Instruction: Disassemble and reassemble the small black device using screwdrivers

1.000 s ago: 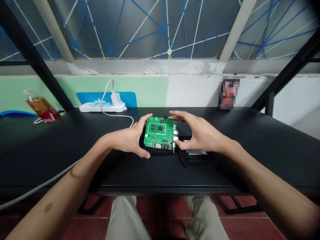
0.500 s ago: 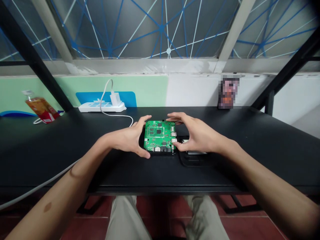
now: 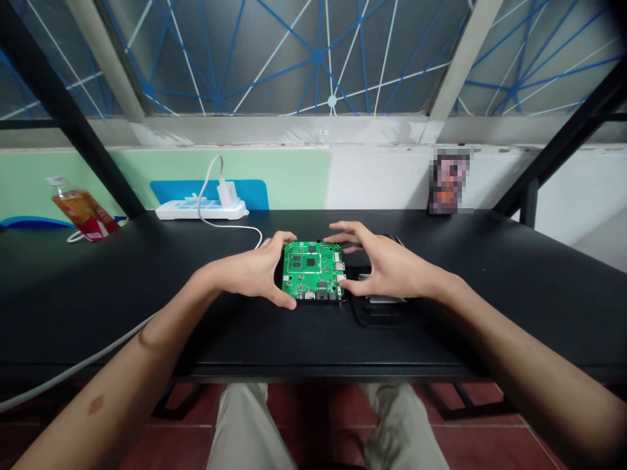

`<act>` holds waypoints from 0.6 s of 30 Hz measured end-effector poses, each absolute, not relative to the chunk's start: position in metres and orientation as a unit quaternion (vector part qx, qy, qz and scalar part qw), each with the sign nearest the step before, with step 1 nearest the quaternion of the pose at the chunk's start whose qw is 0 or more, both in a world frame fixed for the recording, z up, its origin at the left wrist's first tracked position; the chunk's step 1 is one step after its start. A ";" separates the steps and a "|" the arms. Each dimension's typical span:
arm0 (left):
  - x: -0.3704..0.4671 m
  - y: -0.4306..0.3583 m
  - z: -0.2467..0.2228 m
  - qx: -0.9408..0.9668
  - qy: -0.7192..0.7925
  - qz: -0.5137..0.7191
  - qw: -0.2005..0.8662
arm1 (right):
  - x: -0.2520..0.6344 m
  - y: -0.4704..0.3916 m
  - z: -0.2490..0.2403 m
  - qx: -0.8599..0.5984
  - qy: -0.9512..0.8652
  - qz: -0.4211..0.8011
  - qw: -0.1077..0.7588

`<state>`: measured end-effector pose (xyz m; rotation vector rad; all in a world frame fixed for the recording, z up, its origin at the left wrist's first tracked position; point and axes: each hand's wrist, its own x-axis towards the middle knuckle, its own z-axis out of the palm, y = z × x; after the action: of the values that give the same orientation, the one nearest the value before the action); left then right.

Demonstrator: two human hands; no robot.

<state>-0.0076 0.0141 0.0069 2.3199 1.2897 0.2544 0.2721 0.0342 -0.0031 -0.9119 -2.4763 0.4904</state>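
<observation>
Fingers of the left hand (image 3: 249, 269): apparently gripping the black casing (image 3: 279, 274) at nine o'clock, the thumb resting at its near corner, the index lying at the far one.
Fingers of the right hand (image 3: 392, 267): closing around the three o'clock edge of the green circuit board (image 3: 308, 277), the thumb touching the silver ports (image 3: 339, 266); how firmly they are pressing, I cannot tell.
Circuit board: lying face up between both hands, at the dial's centre, seemingly sitting over the casing.
Step in hand: probably settling the board into the casing.
Next move: likely calling for lining up the ports and pressing both sides evenly, the left hand steadying.
Black tray (image 3: 375, 324): lying on the counter (image 3: 490, 300) at four o'clock, bearing a silver piece (image 3: 386, 301), the right hand partly hiding both.
Power strip (image 3: 181, 210): sitting at ten o'clock, feeding a white charger (image 3: 227, 194).
Bottle (image 3: 85, 210): tilting between nine and ten.
Pixelated panel (image 3: 447, 184): leaning on the wall at two.
</observation>
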 end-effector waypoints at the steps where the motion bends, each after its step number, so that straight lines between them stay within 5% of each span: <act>1: -0.008 0.014 0.007 0.846 0.470 0.094 0.235 | 0.272 0.034 -0.003 -0.330 -0.897 0.185 0.228; 18: -0.005 0.014 0.006 0.852 0.471 0.076 0.217 | 0.273 0.036 -0.006 -0.356 -0.890 0.229 0.172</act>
<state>-0.0054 0.0141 0.0056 2.3595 1.3036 0.2115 0.2734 0.0363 -0.0063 -1.0108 -2.5254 0.6501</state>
